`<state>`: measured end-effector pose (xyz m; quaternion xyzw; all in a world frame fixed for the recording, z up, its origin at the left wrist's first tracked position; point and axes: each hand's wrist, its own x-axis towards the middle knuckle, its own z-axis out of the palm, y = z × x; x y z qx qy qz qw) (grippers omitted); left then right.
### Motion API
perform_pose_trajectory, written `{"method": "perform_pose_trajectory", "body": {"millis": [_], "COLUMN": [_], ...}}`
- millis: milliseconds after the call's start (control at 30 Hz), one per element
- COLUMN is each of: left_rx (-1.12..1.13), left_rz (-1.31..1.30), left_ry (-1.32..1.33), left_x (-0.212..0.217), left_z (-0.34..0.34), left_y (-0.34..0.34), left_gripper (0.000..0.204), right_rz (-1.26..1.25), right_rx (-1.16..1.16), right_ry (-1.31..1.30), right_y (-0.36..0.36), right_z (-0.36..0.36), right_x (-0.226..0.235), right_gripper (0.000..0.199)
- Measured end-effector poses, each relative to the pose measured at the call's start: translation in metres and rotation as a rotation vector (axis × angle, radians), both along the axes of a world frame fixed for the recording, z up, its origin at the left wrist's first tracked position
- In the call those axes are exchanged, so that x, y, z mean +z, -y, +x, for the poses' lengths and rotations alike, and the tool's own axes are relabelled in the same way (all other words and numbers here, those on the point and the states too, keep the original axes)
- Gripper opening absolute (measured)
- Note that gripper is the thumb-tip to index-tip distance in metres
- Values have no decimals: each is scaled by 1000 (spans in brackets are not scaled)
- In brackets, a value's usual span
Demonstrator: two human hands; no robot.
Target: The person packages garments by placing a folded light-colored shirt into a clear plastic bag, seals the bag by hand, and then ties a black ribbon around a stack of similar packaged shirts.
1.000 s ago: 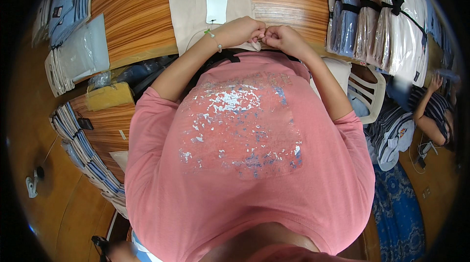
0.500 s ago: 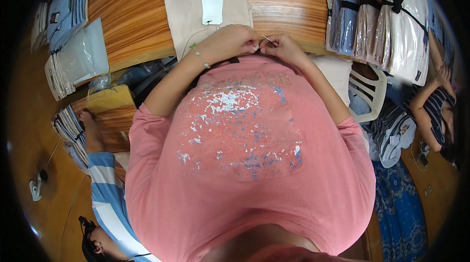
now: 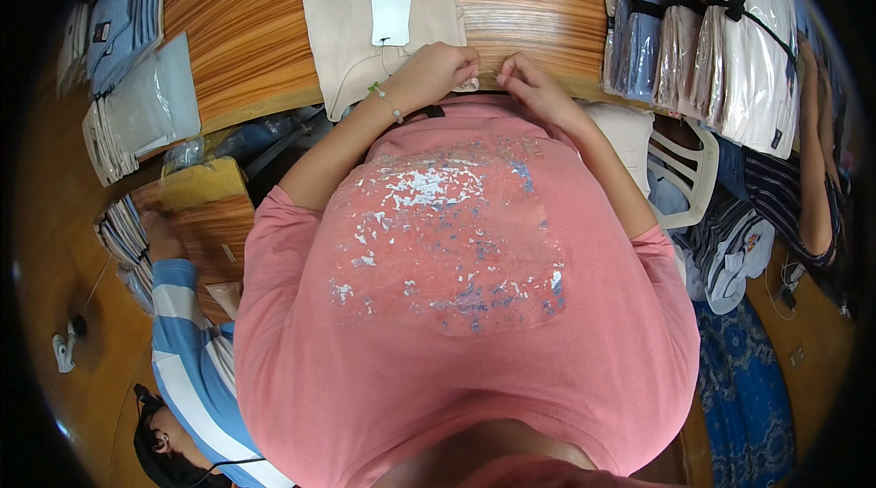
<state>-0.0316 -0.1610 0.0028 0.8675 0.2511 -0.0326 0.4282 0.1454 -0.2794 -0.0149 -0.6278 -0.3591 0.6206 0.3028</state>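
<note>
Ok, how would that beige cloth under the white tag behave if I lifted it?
The beige cloth would probably flop: it lies flat and looks like soft fabric. It seems light, as it looks thin. The white tag looks stiffer, with straight edges, and may shift.

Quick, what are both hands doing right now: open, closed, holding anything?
Left hand: fingers curled by the beige cloth; grip cannot be told.
Right hand: fingers bent; whether it holds anything cannot be told.

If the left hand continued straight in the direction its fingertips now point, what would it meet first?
Probably the right hand, across a small gap from the left hand; depth is hard to judge here.
</note>
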Motion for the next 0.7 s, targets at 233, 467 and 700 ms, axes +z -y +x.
{"method": "perform_pose_trajectory", "body": {"millis": [233,467,700], "left_rx": [16,2,-39], "left_rz": [-126,-131,-98], "left_ry": [-18,-13,8], "left_x": [-4,-3,-1], "left_z": [2,5,9], "left_y": [-3,-2,-1], "left_gripper": [18,17,17], "right_rz": [202,122,121], "right_rx": [179,215,270], "right_ry": [209,203,259], "right_y": [-2,-12,-13], "right_z": [-9,-8,-1], "right_x": [-4,7,2], "right_gripper": [20,17,16]}}
